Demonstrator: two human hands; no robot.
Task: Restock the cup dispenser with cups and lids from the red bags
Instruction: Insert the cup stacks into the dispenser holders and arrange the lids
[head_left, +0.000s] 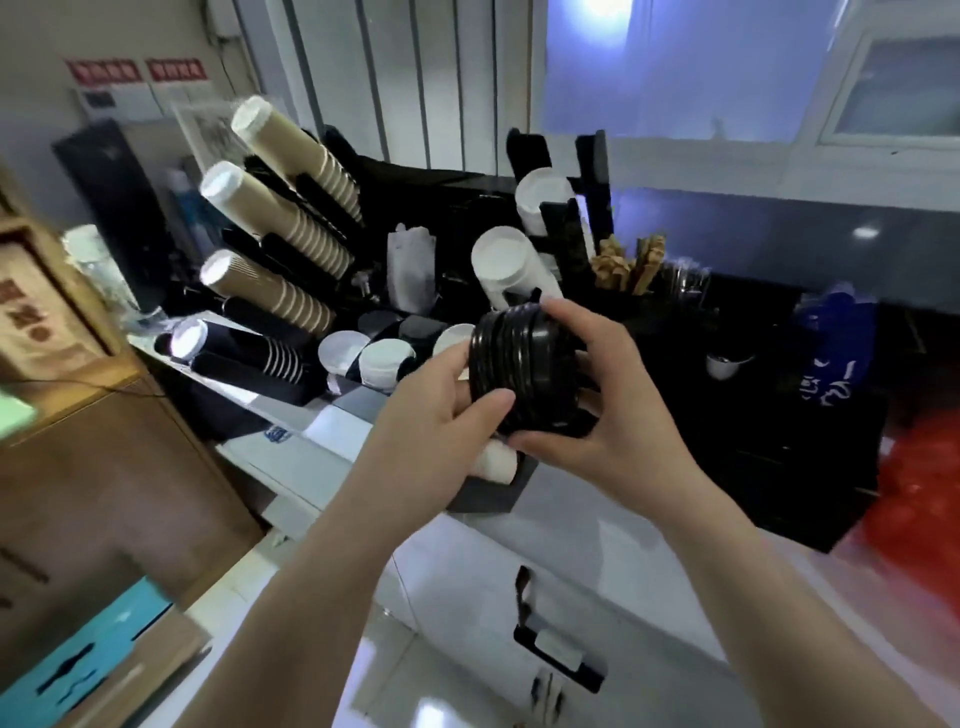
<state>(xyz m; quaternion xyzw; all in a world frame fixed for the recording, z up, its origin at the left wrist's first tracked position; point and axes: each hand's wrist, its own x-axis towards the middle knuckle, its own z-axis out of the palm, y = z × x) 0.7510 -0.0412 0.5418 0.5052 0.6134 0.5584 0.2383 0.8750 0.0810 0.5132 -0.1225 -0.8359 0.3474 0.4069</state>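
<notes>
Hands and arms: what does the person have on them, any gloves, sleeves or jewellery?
Nothing is worn that shows. The left hand and right hand are bare, without gloves, and no rings, watch or bracelet are visible. Both forearms are uncovered right down to the bottom edge of the picture, so no sleeve comes into view.

**A café drinks station**

A black cup dispenser (332, 218) holds slanted stacks of paper cups (291, 208). Wooden stirrers (628, 265) stand beside it on the bench (322, 457), with notices (137, 70) on the wall.
</notes>
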